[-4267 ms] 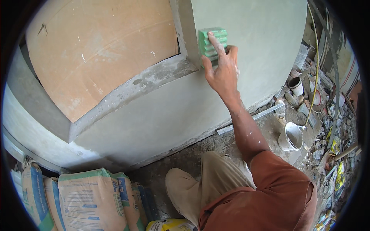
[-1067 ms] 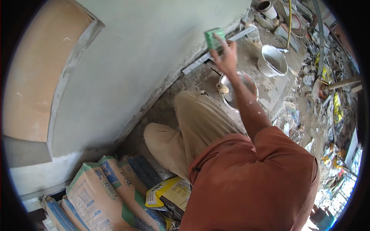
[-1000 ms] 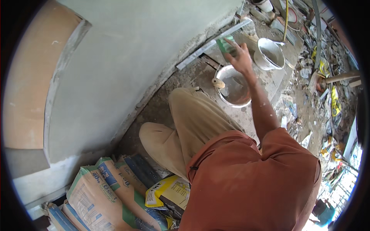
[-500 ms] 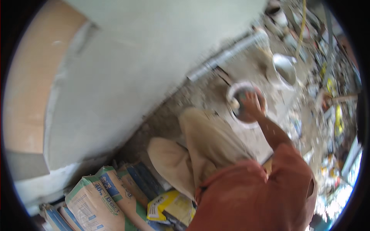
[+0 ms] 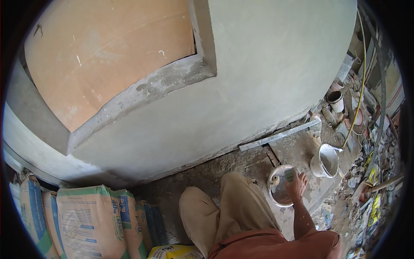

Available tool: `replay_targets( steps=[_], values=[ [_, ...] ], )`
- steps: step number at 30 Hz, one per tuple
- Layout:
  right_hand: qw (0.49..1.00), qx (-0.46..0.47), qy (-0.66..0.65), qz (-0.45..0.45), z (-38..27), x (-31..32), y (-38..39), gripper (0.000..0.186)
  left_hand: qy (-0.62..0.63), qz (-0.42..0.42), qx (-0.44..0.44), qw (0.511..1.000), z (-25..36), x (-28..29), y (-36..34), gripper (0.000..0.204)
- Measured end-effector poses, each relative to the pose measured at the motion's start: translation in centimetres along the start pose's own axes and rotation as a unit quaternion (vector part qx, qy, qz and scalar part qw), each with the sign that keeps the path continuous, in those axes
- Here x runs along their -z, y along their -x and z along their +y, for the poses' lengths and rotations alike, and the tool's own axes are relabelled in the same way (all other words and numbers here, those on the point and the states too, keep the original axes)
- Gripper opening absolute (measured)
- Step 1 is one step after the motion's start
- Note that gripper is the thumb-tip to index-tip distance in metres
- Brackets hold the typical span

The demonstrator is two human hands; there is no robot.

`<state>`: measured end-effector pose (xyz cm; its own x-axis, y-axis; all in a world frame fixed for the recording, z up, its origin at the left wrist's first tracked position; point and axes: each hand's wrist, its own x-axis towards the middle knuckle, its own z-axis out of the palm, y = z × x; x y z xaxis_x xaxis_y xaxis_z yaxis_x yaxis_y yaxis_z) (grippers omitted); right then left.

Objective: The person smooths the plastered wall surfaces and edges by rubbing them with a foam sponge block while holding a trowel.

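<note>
My right hand (image 5: 296, 187) is over the right side of a round white-rimmed basin (image 5: 281, 204) on the ground, fingers closed round a small green block (image 5: 289, 174) that looks like a sponge. Greyish wet-looking contents show in the basin. A pale, round knob-like thing (image 5: 275, 179) sits at its left inside edge. My left hand is out of view. My bent knees in tan trousers are left of the basin.
A plastered wall (image 5: 258, 77) rises ahead, a long pale metal bar (image 5: 280, 135) lying along its foot. Right of the basin stands a white bucket (image 5: 317, 166). Rubble and a yellow hose (image 5: 356, 113) lie farther right. Paper sacks (image 5: 88, 224) stand at lower left.
The view has swung left and up, showing more of the wall and its boarded opening. My right hand, earlier spread inside the basin, now grips the green block near the rim.
</note>
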<state>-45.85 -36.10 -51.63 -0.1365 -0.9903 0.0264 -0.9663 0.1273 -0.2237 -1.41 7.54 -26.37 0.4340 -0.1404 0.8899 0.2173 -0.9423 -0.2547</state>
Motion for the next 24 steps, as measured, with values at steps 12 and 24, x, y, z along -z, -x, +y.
replay_targets(
  steps=[12,24],
  values=[
    [0.674,0.374,-0.516,0.374,-24.3,11.3,-7.7,0.089,-0.058,-0.018,-0.040,0.997,-2.3,-0.2,-1.0,0.034],
    [0.767,0.355,-0.367,0.389,-37.6,20.1,-7.7,0.074,0.049,-0.027,-0.039,0.998,-1.7,-0.6,-1.1,0.038]
  ],
)
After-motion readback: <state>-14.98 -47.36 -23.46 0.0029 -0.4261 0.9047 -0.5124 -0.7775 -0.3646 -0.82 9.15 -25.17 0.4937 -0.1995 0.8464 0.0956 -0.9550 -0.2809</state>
